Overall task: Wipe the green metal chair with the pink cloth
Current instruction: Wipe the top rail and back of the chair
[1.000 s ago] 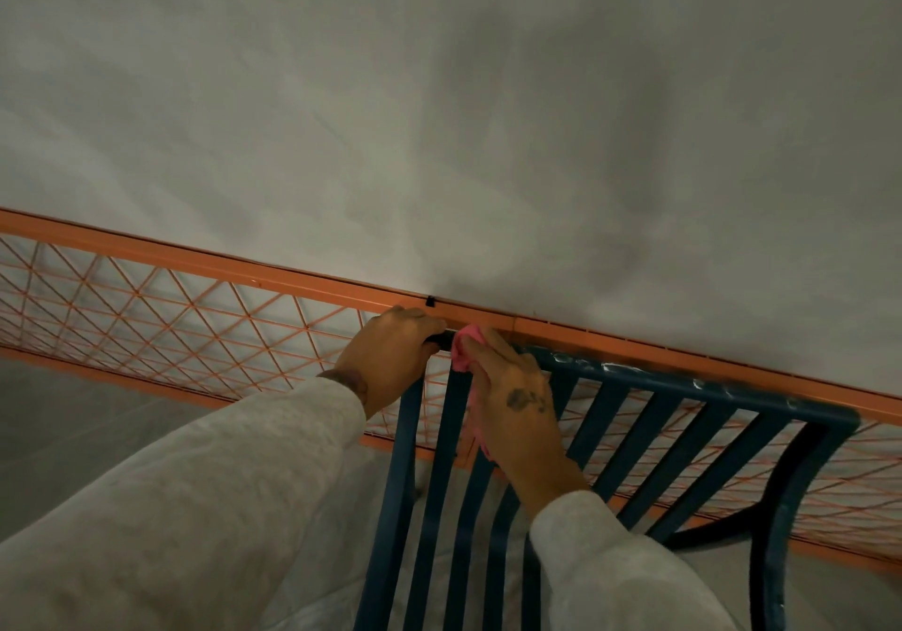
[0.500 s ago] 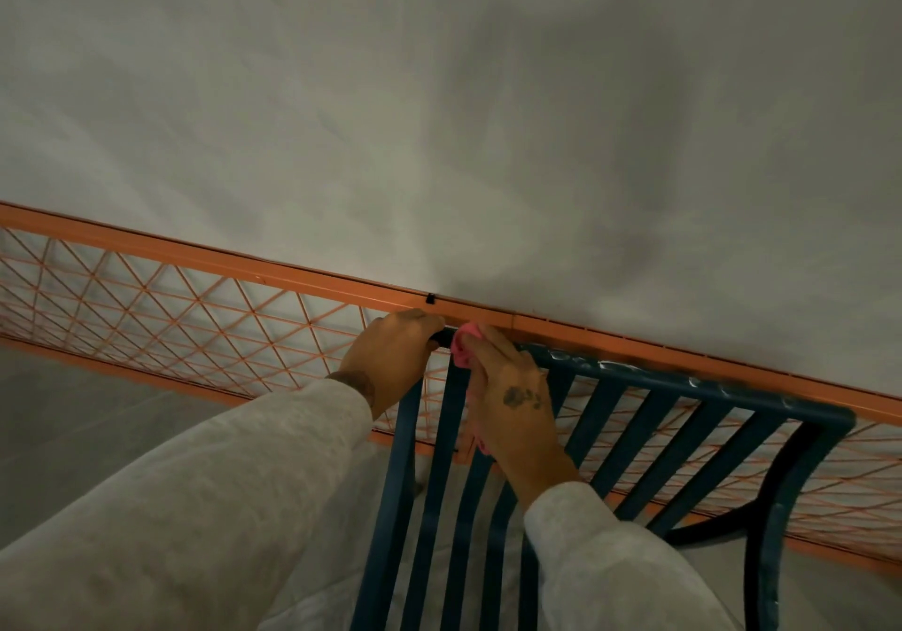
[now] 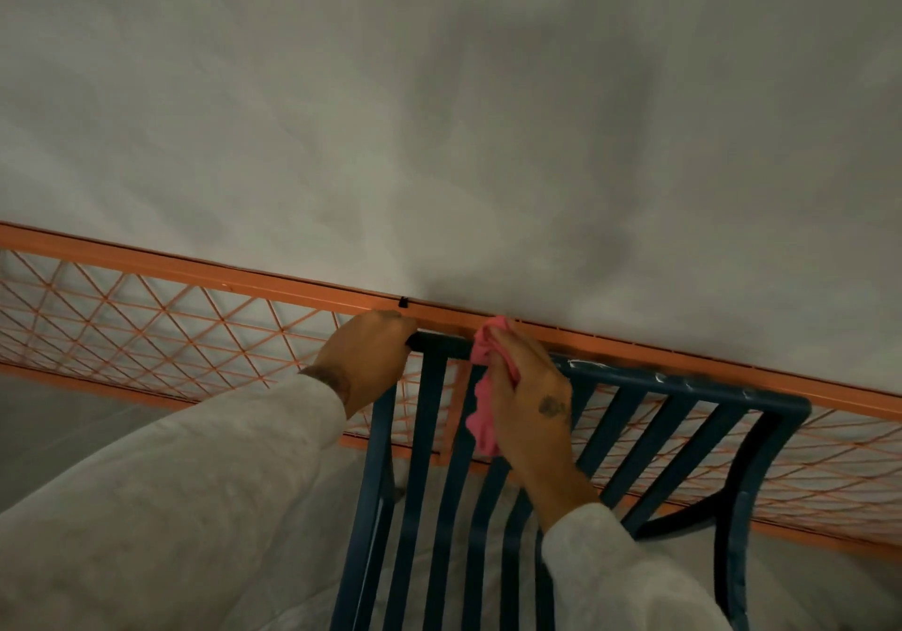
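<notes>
Grey wall (image 3: 488,118) behind, orange mesh panel (image 3: 146,318) along its foot; green metal chair (image 3: 683,384) stands just in front of the panel, backrest seen from above.
Left hand (image 3: 363,362) is curled over the left end of the chair's top rail, gripping the corner. Right hand (image 3: 529,401) clutches the pink cloth (image 3: 481,415), bunched and pressed on the same rail just right of the left hand; the cloth's loose end hangs over the slats beside the palm. Pale sleeves (image 3: 195,484) on both arms. Small black clip (image 3: 403,302) on the panel's top bar, above the left hand. Pale scuffs on the rail to the right of the cloth.
</notes>
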`<move>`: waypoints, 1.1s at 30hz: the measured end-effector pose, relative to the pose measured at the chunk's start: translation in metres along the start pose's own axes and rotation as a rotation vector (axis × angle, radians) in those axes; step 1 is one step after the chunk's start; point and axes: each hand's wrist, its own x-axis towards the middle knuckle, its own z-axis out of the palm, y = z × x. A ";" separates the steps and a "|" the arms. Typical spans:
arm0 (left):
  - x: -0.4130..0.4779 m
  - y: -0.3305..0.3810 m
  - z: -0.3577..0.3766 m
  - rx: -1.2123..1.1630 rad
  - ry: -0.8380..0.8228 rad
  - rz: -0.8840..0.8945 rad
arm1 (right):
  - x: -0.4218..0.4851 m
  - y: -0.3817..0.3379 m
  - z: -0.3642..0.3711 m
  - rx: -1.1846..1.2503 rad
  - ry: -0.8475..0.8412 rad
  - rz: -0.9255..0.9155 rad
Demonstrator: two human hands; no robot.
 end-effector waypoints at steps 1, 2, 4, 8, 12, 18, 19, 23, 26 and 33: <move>0.002 0.002 -0.001 0.005 -0.006 0.015 | -0.001 0.007 -0.003 -0.028 0.004 -0.002; 0.004 0.005 -0.002 0.002 -0.011 0.050 | -0.001 0.013 -0.005 -0.067 0.015 -0.004; 0.008 0.011 -0.001 -0.003 -0.041 0.124 | -0.003 0.024 0.004 -0.168 -0.005 -0.015; 0.013 0.015 0.003 0.001 -0.048 0.113 | -0.006 0.021 0.031 -0.254 -0.072 -0.039; 0.011 0.016 0.004 -0.036 -0.006 0.139 | -0.004 0.010 0.038 -0.247 -0.110 -0.139; 0.007 0.025 0.004 -0.057 -0.005 0.084 | -0.003 0.047 0.000 -0.234 -0.071 -0.177; 0.007 0.024 0.004 -0.066 0.000 0.078 | -0.004 0.046 -0.003 -0.232 -0.041 -0.175; 0.008 0.023 0.005 -0.048 0.005 0.072 | 0.000 0.029 0.016 -0.280 -0.080 -0.215; 0.008 0.024 0.005 -0.047 0.002 0.064 | 0.003 0.028 0.027 -0.310 -0.162 -0.228; 0.006 0.024 0.004 -0.065 0.004 0.056 | -0.001 0.050 -0.011 -0.340 -0.118 -0.202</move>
